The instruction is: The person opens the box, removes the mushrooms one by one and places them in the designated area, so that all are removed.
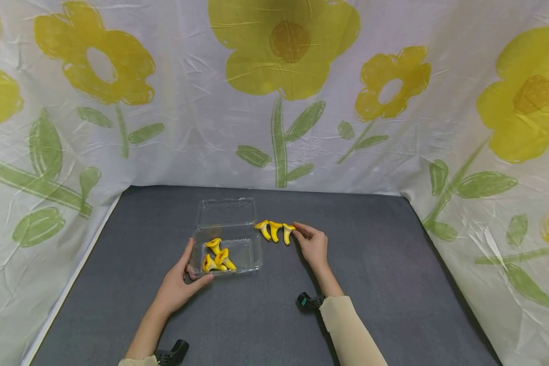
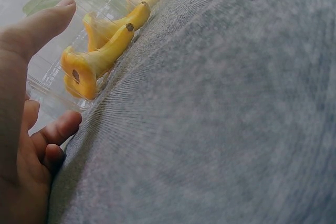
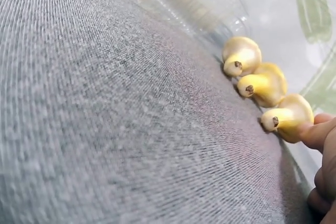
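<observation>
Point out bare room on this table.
Bare tabletop lies between the right hand and the right curtain and on the near side of the clear box. Crowded: the box's left, by the left hand; its right, by three mushrooms.

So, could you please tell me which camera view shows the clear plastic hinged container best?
The head view: it shows the clear plastic hinged container whole, with its lid open. The left wrist view shows only part of it, at upper left; the right wrist view shows just a portion, at the top.
</observation>
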Motion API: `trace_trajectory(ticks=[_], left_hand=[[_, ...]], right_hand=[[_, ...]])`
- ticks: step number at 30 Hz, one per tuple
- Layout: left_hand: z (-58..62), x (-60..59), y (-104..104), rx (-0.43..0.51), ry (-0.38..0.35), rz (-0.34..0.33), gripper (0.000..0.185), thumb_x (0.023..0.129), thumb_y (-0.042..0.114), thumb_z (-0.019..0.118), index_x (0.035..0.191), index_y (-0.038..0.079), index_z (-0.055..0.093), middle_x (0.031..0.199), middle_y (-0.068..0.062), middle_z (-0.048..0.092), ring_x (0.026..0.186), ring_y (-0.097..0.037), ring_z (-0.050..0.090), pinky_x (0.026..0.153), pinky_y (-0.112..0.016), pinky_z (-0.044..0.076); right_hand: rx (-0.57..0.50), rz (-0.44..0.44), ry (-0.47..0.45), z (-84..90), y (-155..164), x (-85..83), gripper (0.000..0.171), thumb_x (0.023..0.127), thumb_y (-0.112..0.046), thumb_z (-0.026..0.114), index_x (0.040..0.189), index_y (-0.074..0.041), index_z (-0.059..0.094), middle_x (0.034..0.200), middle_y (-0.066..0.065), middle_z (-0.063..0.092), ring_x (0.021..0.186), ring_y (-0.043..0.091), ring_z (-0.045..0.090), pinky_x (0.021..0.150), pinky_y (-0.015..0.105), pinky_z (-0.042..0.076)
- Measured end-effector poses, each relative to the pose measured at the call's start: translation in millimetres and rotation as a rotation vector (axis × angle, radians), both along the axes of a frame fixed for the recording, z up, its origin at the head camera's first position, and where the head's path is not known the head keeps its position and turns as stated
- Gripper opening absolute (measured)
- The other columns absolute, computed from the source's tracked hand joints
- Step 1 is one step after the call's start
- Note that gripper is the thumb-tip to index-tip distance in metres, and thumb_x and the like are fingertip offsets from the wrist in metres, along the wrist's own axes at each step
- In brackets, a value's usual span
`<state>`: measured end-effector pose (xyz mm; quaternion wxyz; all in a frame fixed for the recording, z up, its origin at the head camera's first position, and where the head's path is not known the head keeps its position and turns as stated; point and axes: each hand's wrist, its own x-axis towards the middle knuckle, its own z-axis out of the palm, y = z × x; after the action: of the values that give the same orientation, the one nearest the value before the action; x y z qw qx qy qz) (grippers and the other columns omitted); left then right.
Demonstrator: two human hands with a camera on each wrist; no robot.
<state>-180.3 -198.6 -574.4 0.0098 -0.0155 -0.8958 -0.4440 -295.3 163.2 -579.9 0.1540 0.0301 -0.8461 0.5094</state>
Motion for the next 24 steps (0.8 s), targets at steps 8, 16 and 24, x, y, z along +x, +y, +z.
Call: trace_trajectory(ticks=[8, 16, 24], left_hand=[[2.6, 0.6, 0.3, 0.004, -0.008, -0.005, 0.115, 0.092, 0.042, 0.085, 0.173, 0.02, 0.007, 0.086, -0.002, 0.052, 0.075, -0.013, 0.046, 0.072, -0.032, 0.038], [2.6, 0.0, -0.2, 0.007, -0.005, -0.01, 0.114, 0.092, 0.042, 0.085, 0.173, 0.021, 0.007, 0.086, -0.002, 0.052, 0.074, -0.013, 0.046, 0.071, -0.032, 0.038], [1.3, 0.7, -0.5, 0.008, -0.011, -0.006, 0.115, 0.092, 0.043, 0.085, 0.173, 0.021, 0.006, 0.086, -0.002, 0.051, 0.075, -0.013, 0.045, 0.071, -0.032, 0.037]], right_hand=[[-0.031, -0.003, -0.035, 1.3, 0.9, 1.9, 0.026, 0.094, -0.013, 0.083, 0.119, -0.011, 0.083, 0.118, 0.007, 0.079, 0.072, 0.005, 0.067, 0.055, 0.02, 0.04], [-0.084, 0.037, 0.003, 14.4, -0.1, 4.1, 0.028, 0.093, -0.011, 0.083, 0.122, -0.009, 0.082, 0.121, 0.01, 0.078, 0.048, 0.011, 0.056, 0.051, 0.019, 0.041], [-0.089, 0.079, 0.054, 35.6, -15.7, 8.4, 0.029, 0.094, -0.014, 0.082, 0.122, -0.007, 0.081, 0.119, 0.012, 0.078, 0.042, 0.008, 0.044, 0.045, 0.02, 0.033]])
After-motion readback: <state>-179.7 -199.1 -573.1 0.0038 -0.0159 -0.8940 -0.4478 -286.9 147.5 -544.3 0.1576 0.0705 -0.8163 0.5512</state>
